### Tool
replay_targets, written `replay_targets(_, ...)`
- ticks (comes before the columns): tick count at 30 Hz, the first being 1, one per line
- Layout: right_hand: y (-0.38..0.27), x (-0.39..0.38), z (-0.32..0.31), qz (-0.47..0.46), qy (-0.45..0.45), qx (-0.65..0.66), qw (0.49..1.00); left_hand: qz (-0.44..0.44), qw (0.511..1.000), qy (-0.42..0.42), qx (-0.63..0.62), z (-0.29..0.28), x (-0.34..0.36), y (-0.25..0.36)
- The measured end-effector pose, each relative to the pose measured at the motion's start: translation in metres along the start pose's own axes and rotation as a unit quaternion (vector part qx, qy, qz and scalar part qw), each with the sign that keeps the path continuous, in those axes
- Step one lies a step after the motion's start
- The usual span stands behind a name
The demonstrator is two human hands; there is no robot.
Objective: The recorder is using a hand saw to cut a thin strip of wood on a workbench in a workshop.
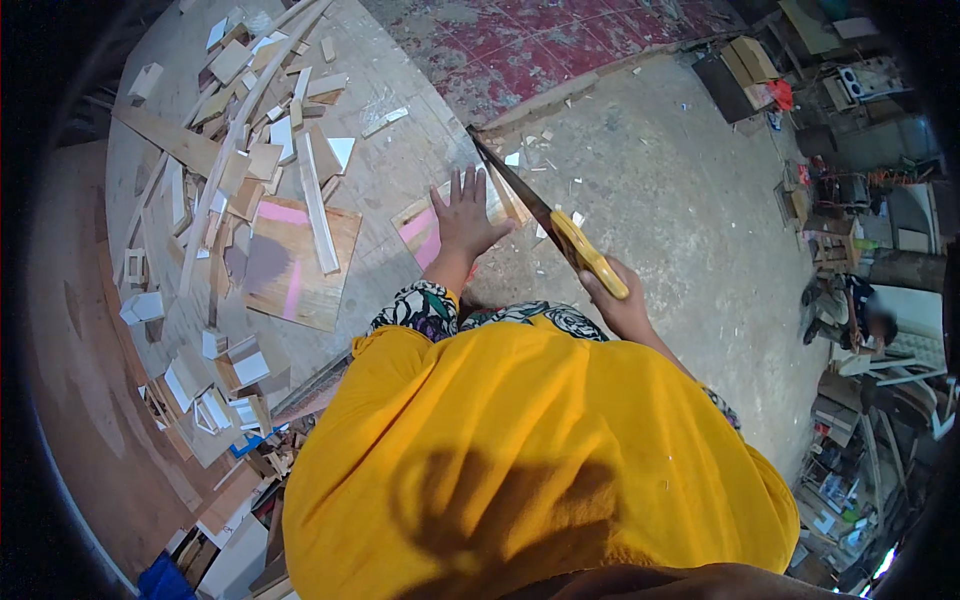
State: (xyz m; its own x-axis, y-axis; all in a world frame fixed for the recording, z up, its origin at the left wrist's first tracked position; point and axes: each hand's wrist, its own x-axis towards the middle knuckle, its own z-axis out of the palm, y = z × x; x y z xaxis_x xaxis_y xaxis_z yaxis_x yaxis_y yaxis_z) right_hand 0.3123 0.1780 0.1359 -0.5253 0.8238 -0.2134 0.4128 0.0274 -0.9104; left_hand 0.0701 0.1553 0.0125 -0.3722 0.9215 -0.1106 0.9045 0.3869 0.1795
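Note:
My left hand (466,217) lies with its fingers spread on a pale board with pink patches (417,227) at the edge of the worktop. My right hand (613,297) grips the yellow handle of a handsaw (586,252). Its long dark blade (512,180) angles up and left past my left fingertips, over the board's right end, where a narrow strip (502,195) shows. I cannot tell whether the teeth touch the wood.
Scattered offcuts and slats (312,190) and a pink-marked board (325,260) cover the worktop (410,150) on the left. Concrete floor (690,220) lies right, red tiles (560,40) beyond. A person (850,315) is among clutter at the far right.

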Motion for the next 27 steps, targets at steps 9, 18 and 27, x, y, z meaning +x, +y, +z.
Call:
replay_targets(9, -0.007, 0.056, 0.025, -0.07, 0.012, -0.073, 0.995, 0.013, 1.0, 0.005, -0.011, -0.001, -0.002, 0.005)
replay_targets(18, -0.025, 0.013, 0.006, -0.039, -0.008, -0.086, 0.996, -0.033, 0.999, -0.034, -0.025, -0.009, 0.001, 0.004)
replay_targets(27, -0.024, 0.028, 0.008, -0.068, 0.018, -0.084, 0.994, -0.021, 0.999, -0.029, -0.014, -0.007, -0.001, 0.006)
